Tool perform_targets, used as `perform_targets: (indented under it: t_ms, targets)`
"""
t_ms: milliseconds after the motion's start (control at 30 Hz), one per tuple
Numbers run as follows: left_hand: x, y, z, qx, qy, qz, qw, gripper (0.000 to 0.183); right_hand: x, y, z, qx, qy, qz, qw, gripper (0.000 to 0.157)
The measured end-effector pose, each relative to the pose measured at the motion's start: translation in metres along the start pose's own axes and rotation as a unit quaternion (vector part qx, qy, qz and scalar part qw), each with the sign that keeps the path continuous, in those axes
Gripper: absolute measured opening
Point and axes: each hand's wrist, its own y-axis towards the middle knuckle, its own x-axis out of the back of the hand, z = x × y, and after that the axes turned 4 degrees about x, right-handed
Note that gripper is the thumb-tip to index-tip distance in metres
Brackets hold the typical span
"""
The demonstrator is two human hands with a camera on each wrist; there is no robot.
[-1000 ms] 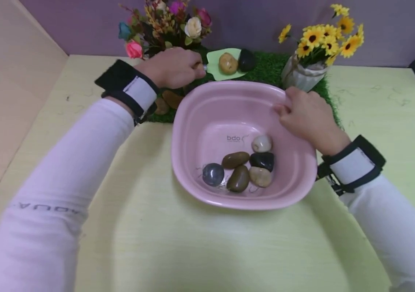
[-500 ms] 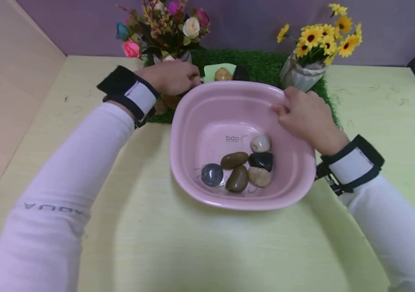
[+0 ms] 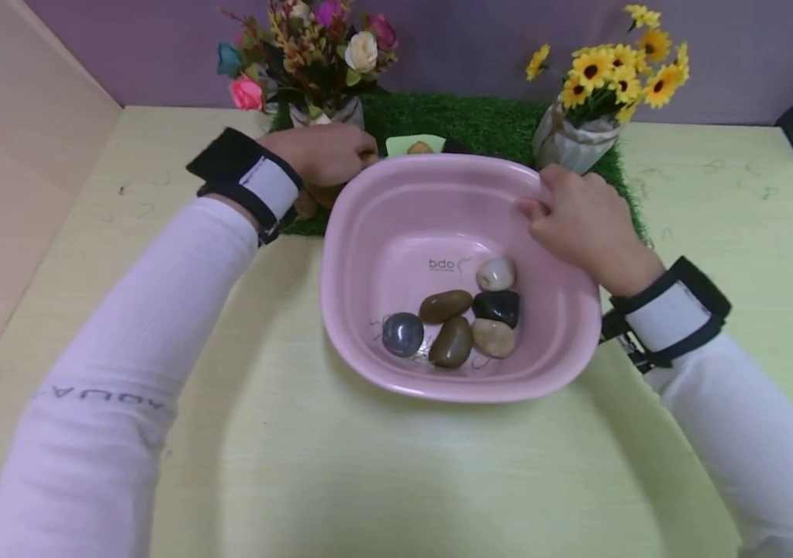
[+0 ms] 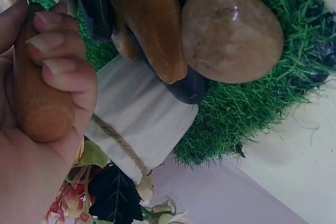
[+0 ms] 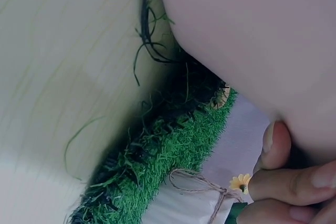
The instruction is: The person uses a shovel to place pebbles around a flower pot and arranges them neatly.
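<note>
My left hand (image 3: 326, 153) grips the wooden handle (image 4: 43, 95) of a light green spatula (image 3: 398, 145). Its flat blade shows just behind the far rim of a pink basin (image 3: 396, 205), which hides most of it. A yellowish stone (image 3: 420, 148) and a black stone (image 3: 453, 146) peek out at the blade. The right hand (image 3: 584, 221) pinches the basin's far right rim, thumb on the inside. Inside the basin lie several smooth stones: grey (image 3: 403, 335), brown (image 3: 446, 307), black (image 3: 497, 308), beige (image 3: 494, 338) and white (image 3: 496, 274).
Green artificial turf (image 3: 448, 116) lies along the purple wall behind the basin. On it stand a pot of mixed flowers (image 3: 326, 113) and a wrapped pot of yellow flowers (image 3: 574, 139). More stones, one round and beige (image 4: 231, 32), lie near the left hand.
The left hand has lowered the spatula with its two stones toward the basin's far side, so the rim now covers most of the blade. The right hand keeps its grip on the rim.
</note>
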Motion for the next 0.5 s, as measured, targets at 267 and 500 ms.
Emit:
perform_targets:
  t_ms: [267, 500]
  targets:
    - [0.0015, -0.0007, 0.0006, 0.005, 0.015, 0.014, 0.9998, 0.044, -0.0011, 0.0013, 0.0022, 0.007, 0.001, -0.006, 1.0, 0.034]
    - [0.0028, 0.0039, -0.0013, 0.011, 0.036, 0.014, 0.9992, 0.044, 0.0, 0.0008, 0.003, 0.005, -0.013, -0.009, 1.0, 0.034]
